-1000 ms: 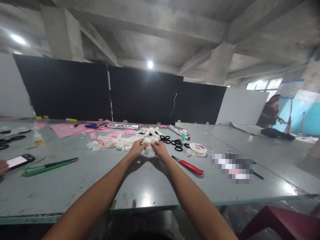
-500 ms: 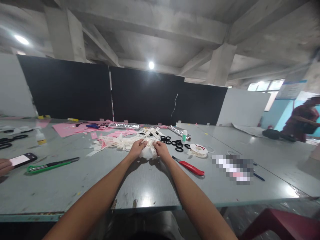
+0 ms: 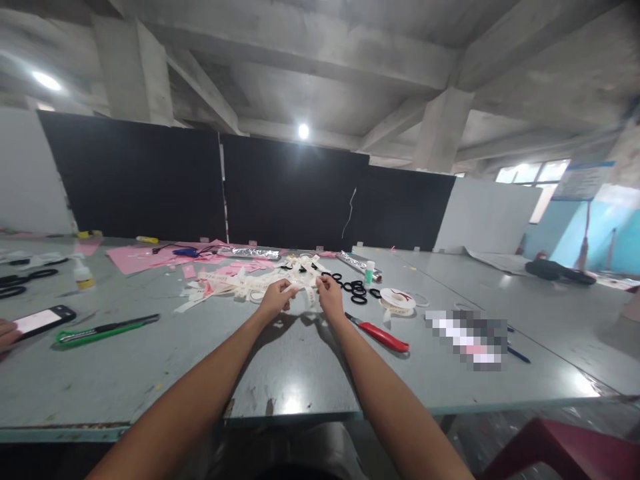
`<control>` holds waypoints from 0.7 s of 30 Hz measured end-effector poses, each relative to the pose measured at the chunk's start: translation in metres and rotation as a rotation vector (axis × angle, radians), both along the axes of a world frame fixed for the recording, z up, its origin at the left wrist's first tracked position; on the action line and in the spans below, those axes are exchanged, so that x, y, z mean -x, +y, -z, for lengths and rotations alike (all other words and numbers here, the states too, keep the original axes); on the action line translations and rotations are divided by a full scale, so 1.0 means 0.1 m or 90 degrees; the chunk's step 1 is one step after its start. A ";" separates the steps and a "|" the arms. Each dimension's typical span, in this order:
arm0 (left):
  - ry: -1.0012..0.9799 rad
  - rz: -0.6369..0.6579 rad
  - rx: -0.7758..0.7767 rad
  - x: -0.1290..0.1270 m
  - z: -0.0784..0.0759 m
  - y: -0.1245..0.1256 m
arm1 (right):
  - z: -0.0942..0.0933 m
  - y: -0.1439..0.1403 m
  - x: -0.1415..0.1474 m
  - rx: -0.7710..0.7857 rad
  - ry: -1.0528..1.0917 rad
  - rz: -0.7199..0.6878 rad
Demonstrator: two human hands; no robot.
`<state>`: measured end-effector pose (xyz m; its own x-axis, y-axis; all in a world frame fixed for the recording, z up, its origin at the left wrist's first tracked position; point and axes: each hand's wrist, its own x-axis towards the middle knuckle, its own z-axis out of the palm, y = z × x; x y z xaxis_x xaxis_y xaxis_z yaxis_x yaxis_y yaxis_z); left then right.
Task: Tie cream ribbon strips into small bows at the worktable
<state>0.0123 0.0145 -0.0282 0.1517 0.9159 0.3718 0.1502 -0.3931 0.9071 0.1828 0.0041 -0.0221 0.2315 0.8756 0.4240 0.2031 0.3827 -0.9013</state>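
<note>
In the head view, both arms reached out over the grey counter [image 3: 300, 360]. The left hand [image 3: 274, 300] and the right hand [image 3: 330, 297] were raised a little above it, close together. Each grip was pinched shut on one end of a white strip [image 3: 303, 288] that ran between them. The strip was pulled fairly straight, just in front of a pile of white strips [image 3: 240, 283] that lay on the counter.

To do this step well, I think the fingers should have pinched only the ends, so the middle stayed free. A soft, even pull would have kept the thin strip flat and not torn. It would also help to hold it above the pile, so no other strip got caught.

Black rings [image 3: 353, 288] lay just to the right of the hands, near a white tape roll [image 3: 397, 299]. A red knife [image 3: 383, 333] lay on the counter beside the right arm, so that arm needed to stay clear of it. A green knife [image 3: 105, 329] lay well off to the left, near a phone [image 3: 43, 320] that another person's hand [image 3: 7, 332] was touching. Pink paper [image 3: 145, 257] lay farther back.
</note>
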 end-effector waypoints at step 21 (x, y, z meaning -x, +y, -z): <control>0.020 -0.203 -0.203 0.02 -0.15 -0.07 | -0.05 -0.11 0.11 0.148 0.195 -0.275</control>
<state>0.0102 0.0076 -0.0131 -0.1043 0.7589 0.6427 0.3341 -0.5820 0.7414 0.1716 -0.0073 -0.0168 -0.0863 0.9802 0.1784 -0.2107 0.1571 -0.9648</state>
